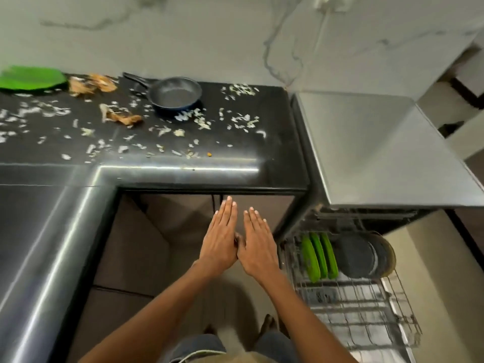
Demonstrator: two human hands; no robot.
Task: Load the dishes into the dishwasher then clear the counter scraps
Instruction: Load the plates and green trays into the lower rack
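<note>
My left hand (221,238) and my right hand (258,244) are held out flat side by side below the counter edge, fingers straight, holding nothing. On the black counter (275,153) stand a small dark frying pan (172,94) and, at the far left, a green plate (31,77). White vegetable scraps (162,131) and brown peels (91,83) lie scattered over the counter. To the right, the dishwasher's wire rack (361,310) is pulled out. It holds three green plates (319,256) on edge and dark round plates (361,256).
The steel dishwasher top (379,148) stands right of the counter. A steel surface (39,231) runs along the left. Brown cabinet doors (167,221) are under the counter. A marbled wall (209,35) backs everything. My feet are on the floor below.
</note>
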